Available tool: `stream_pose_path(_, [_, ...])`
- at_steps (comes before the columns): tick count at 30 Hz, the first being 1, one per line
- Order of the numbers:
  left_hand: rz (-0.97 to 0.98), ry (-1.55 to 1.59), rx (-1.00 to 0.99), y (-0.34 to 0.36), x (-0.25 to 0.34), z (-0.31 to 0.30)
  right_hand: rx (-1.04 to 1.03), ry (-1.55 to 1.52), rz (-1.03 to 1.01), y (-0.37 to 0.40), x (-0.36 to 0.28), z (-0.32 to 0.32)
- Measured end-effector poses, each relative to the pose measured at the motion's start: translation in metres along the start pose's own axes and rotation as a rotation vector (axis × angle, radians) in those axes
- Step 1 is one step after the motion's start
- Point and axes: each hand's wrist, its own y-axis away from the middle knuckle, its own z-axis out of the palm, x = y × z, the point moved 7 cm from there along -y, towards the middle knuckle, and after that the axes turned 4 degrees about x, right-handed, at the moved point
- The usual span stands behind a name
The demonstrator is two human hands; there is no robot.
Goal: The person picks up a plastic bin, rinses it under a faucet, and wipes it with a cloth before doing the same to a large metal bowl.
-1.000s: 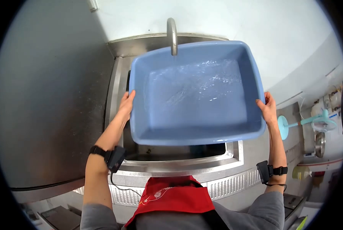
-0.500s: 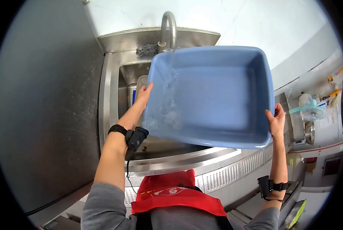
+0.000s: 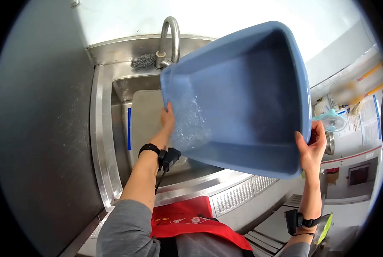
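A large blue plastic basin point(image 3: 243, 107) is tilted over the sink, its right end raised. My left hand point(image 3: 168, 119) grips its left rim, low down; the fingers under the rim are partly hidden. At the right rim my right hand point(image 3: 311, 143) is closed, thumb inside and fingers outside. Water point(image 3: 190, 115) from the curved metal faucet point(image 3: 175, 40) lands in the basin's left end and pools there. Below lies the steel sink point(image 3: 122, 92), holding a greyish flat lid or tray point(image 3: 146, 109) and a blue strip point(image 3: 129, 128).
A steel-wool scrubber point(image 3: 143, 61) lies beside the faucet base. A dark panel point(image 3: 45, 111) stands along the left of the sink. On the right are a light-green fan point(image 3: 331, 121), papers on the wall point(image 3: 365, 120) and a bright green item point(image 3: 325, 229).
The basin's right end has risen, so it tilts more steeply to the left. The view has shifted, and more of the sink and the tray in it now shows.
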Motion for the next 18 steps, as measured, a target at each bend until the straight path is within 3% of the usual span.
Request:
stream_pose_path(2, [-0.085, 0.099, -0.065, -0.005, -0.008, 0.026, 0.009, 0.023, -0.011, -0.002, -0.016, -0.006])
stream_pose_path(5, [0.046, 0.081, -0.204, 0.022, 0.033, 0.042, 0.045, 0.068, -0.033, 0.000, -0.030, -0.018])
stream_pose_path(11, [-0.209, 0.347, -0.449, 0.032, 0.020, 0.100, 0.104, 0.250, -0.215, 0.013, -0.045, -0.045])
stream_pose_path(18, [-0.592, 0.101, -0.546, 0.089, 0.005, 0.045, 0.005, 0.258, -0.345, 0.034, -0.045, -0.052])
